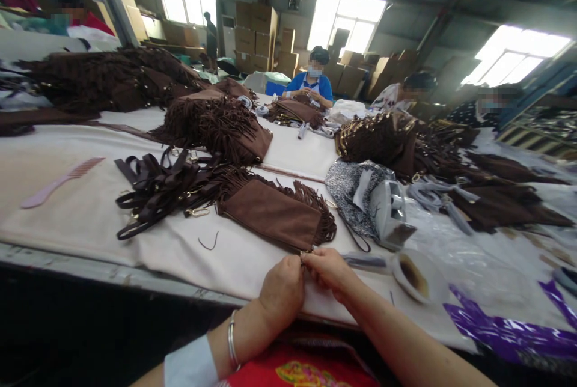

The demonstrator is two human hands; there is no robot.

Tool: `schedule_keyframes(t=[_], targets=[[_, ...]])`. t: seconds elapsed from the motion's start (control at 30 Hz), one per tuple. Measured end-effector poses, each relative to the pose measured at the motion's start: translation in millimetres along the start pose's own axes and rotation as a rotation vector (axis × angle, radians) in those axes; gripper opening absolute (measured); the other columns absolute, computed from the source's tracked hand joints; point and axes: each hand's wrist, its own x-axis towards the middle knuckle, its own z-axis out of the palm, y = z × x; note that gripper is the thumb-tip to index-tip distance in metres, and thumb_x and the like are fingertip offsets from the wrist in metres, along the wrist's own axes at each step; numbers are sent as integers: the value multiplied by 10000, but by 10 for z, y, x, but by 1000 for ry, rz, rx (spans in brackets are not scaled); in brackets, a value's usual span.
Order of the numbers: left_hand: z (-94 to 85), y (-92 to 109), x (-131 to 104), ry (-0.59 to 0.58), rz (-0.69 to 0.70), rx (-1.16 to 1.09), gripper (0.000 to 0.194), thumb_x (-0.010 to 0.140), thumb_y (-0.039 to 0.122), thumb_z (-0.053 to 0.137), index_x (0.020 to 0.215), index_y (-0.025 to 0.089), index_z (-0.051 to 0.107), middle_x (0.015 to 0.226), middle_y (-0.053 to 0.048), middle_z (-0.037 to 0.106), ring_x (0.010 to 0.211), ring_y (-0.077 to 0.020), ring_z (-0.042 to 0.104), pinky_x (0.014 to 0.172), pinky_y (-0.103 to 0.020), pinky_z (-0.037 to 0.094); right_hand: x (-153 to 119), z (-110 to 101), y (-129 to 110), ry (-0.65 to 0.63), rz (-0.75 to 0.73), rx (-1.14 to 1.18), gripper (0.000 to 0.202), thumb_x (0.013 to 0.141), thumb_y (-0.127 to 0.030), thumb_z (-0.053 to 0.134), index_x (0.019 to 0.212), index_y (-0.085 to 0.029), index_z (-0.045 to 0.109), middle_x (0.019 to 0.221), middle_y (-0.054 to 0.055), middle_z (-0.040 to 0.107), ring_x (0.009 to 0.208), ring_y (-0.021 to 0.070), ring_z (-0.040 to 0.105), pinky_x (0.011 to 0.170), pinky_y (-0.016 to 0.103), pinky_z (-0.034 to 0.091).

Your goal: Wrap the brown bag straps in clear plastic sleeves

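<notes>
A brown fringed bag (273,210) lies flat on the cloth-covered table in front of me. My left hand (285,288) and my right hand (328,268) meet at its near right corner, by a small metal piece there. Both are closed, fingertips pinched together at that corner. What sits between the left fingers is hidden; the right thumb and fingers grip the bag's corner. Left of the bag is a heap of dark brown straps (157,191) with gold clasps. A short dark thread (208,243) rests on the cloth.
A pink comb (63,182) lies at left. Piles of fringed bags (211,125) stand farther back. At right are a patterned cap (356,195), a white bowl (412,279) with brownish contents, clear plastic and purple wrapping (509,327). A co-worker in blue (311,83) sits across the table.
</notes>
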Motion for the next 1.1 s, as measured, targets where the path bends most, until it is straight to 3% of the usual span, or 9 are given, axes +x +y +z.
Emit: schedule_keyframes(t=[0.2, 0.33, 0.47, 0.6, 0.77, 0.93, 1.1], targets=[[-183, 35, 28, -47, 5, 38, 292, 955, 239, 306, 873, 175, 579, 822, -90, 643, 775, -210, 601, 703, -311, 423, -130, -155, 34, -162, -40, 164, 169, 630, -313, 651, 653, -154, 597, 531, -21, 589, 390, 54, 408, 374, 183, 245], [-291, 87, 81, -55, -69, -101, 311, 950, 286, 333, 757, 191, 558, 708, -45, 606, 671, -173, 551, 639, -284, 374, -216, -151, 80, -106, -103, 181, 122, 614, -243, 607, 686, -145, 615, 567, -13, 619, 405, 57, 423, 391, 189, 265], [-301, 127, 114, -124, -242, -533, 303, 898, 346, 423, 658, 187, 518, 594, 14, 502, 566, -127, 460, 554, -250, 329, -240, -48, 137, 23, -191, 175, 104, 641, -241, 596, 707, -162, 601, 572, -12, 639, 444, 87, 490, 433, 209, 342], [-318, 168, 100, -316, -560, -1104, 259, 839, 433, 491, 738, 194, 477, 514, 102, 298, 403, -59, 204, 417, -204, 167, -244, 47, 170, 148, -261, 111, 121, 647, -250, 622, 746, -185, 595, 580, -10, 658, 548, 152, 599, 528, 246, 426], [-388, 225, 76, -456, -773, -1414, 222, 792, 378, 543, 741, 200, 421, 511, 130, 232, 387, -25, 87, 402, -163, 75, -223, 119, 184, 222, -249, 9, 92, 652, -201, 604, 742, -193, 587, 507, -55, 562, 476, 122, 500, 466, 230, 340], [-362, 260, 10, -376, -776, -1304, 205, 817, 383, 489, 741, 204, 425, 513, 116, 258, 387, -39, 132, 397, -178, 81, -180, 27, 212, 156, -217, -156, 65, 703, -231, 602, 659, -207, 560, 494, -42, 552, 464, 131, 487, 491, 249, 328], [-279, 233, -76, -168, -498, -840, 280, 876, 413, 423, 726, 194, 510, 531, 58, 400, 453, -98, 357, 459, -227, 276, -285, -109, 245, 201, -422, -222, 111, 756, -256, 593, 705, -205, 678, 717, 32, 683, 718, 196, 589, 691, 293, 404]])
